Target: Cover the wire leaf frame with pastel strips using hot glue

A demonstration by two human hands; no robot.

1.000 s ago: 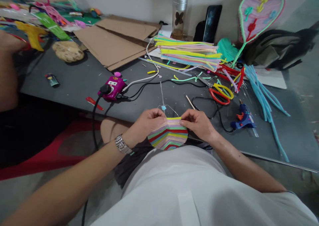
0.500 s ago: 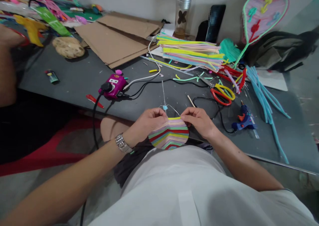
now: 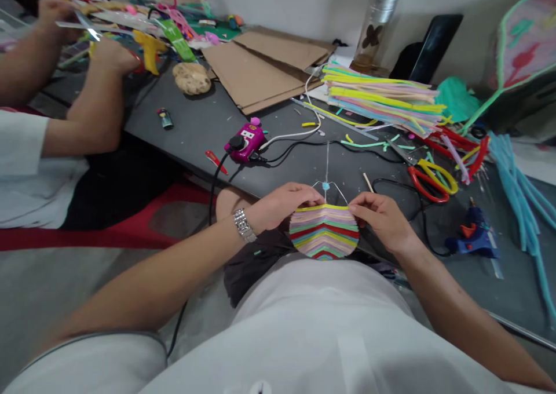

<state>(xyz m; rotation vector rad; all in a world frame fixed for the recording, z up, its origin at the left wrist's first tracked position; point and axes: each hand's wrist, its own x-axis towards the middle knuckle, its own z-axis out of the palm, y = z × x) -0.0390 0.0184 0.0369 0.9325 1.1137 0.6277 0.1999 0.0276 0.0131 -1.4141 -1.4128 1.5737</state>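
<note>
Left grip: the left hand [image 3: 284, 207] is pressed together on the upper left end of the striped pipe-cleaner fan [image 3: 324, 232].
Right grip: the right hand [image 3: 379, 220] pinches the upper right end, with its fingertips [image 3: 355, 210] on the yellow top strand.
Item position: between both hands, held above the person's lap, just inside the tabletop's near edge.
Long axis: side to side, with the rounded edge toward the person.
Nearer hand: neither; both touch the item.
Top fitting: a thin wire loop [image 3: 336, 192] with a blue bead [image 3: 325, 185] rises from the top edge.
Tabletop: the gray tabletop [image 3: 191, 127] carries a hot glue gun [image 3: 473, 237], red-handled scissors [image 3: 430, 184], and a pipe-cleaner bundle [image 3: 382, 99].
Nearby person: a co-worker's hands [image 3: 54, 14] work well apart, at upper left.
</note>
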